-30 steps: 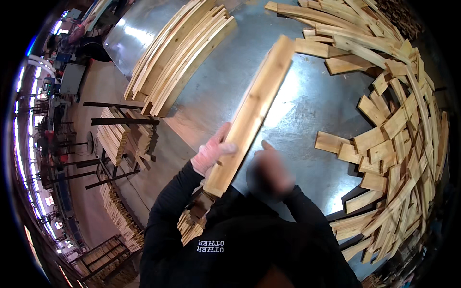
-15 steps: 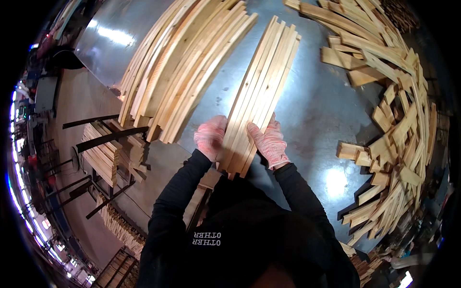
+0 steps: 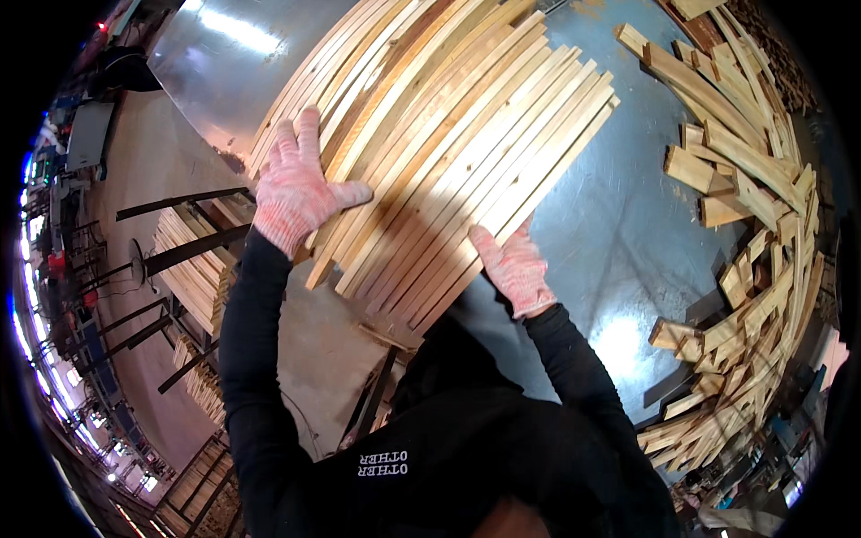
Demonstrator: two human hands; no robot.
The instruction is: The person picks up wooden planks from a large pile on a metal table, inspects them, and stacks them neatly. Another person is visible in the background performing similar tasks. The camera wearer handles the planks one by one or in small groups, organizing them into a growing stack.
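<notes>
Long, pale wooden strips lie side by side in a broad row on the metal table, their near ends jutting past its edge. My left hand, in a pink-and-white knit glove, rests on the left part of the row with fingers spread and thumb out. At the right edge of the row, near its close end, is my right hand in a matching glove. Its thumb lies on top of the outer strips and its fingers bend down along the outer side, partly hidden.
The metal table is grey and shiny. A jumbled heap of short wood pieces lines its right side. At left, below the table, a black metal rack carries stacked strips. A concrete floor shows there.
The bundle between my hands has moved left against the other strips, making one row. My left hand has gone from the bundle's side to spread over the row's left part.
</notes>
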